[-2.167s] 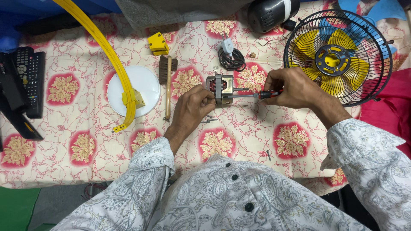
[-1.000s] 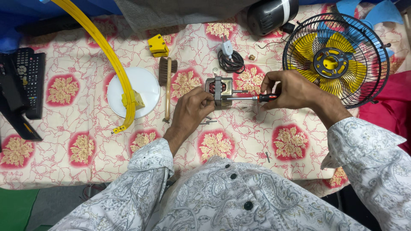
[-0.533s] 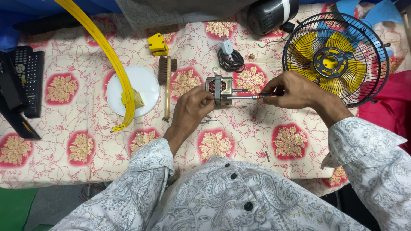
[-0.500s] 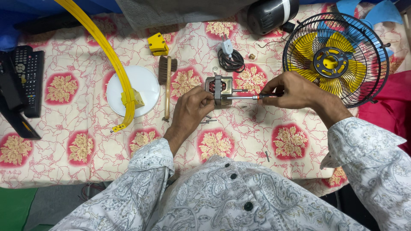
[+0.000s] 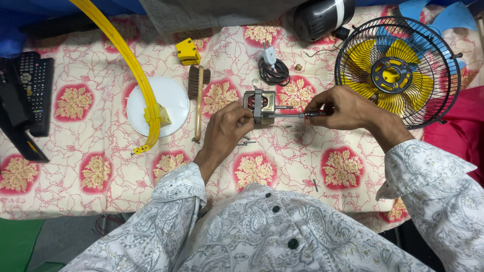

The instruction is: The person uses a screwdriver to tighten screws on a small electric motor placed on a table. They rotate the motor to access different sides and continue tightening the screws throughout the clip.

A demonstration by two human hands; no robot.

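A small fan motor point(image 5: 260, 104) with a metal frame and copper windings rests on the flowered cloth point(image 5: 101, 166). My left hand point(image 5: 228, 128) grips its near side and holds it steady. My right hand point(image 5: 343, 107) holds a screwdriver point(image 5: 296, 115) with a red and black handle, its shaft lying level and its tip against the motor's right side. A loose screw point(image 5: 245, 143) lies just below my left hand.
A caged fan point(image 5: 398, 70) with yellow blades lies at the right. A coiled cable with plug point(image 5: 271, 70), a brush point(image 5: 198, 95), a white plate point(image 5: 157, 106), a yellow hoop point(image 5: 128, 60), a yellow block point(image 5: 187, 51) and remote controls point(image 5: 30, 90) surround the work spot. Another screw point(image 5: 315, 185) lies near.
My right hand has turned slightly on the screwdriver handle while its tip stays at the motor. My left hand and the motor have barely moved.
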